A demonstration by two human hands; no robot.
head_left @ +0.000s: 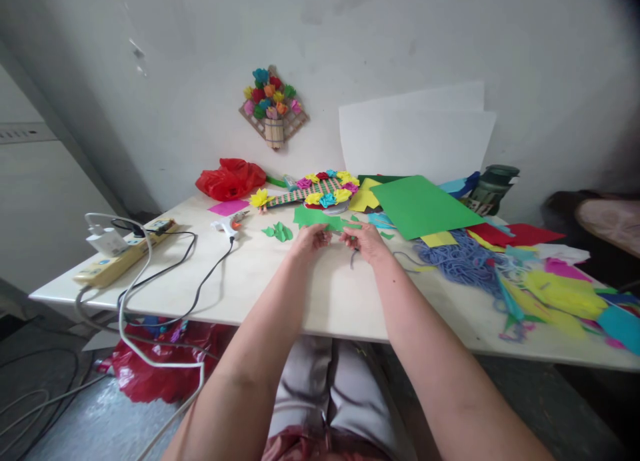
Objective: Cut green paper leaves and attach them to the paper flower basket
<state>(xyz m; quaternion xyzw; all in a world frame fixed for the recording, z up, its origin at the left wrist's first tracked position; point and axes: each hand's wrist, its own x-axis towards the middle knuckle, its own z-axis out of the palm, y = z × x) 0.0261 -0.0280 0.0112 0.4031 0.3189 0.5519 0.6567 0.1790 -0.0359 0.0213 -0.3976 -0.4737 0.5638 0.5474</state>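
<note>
A piece of green paper (pixel 319 217) with an uneven edge is held up over the middle of the table. My left hand (pixel 314 238) is closed on its lower edge, fingers curled. My right hand (pixel 369 240) pinches the right end of the green paper, its thumb and fingers close together. To the left of my hands lies a small pile of green paper leaves (pixel 279 232). Just behind the paper is a woven, guitar-shaped craft piece (pixel 300 193) trimmed with colourful paper flowers. A few green scraps (pixel 387 235) lie beside my right hand.
A white glue gun (pixel 227 225) and a power strip (pixel 125 253) with trailing cords are on the left. A large green sheet (pixel 425 204), blue yarn (pixel 457 261) and coloured paper scraps cover the right. A red plastic bag (pixel 231 179) and a dark bottle (pixel 493 188) stand near the wall.
</note>
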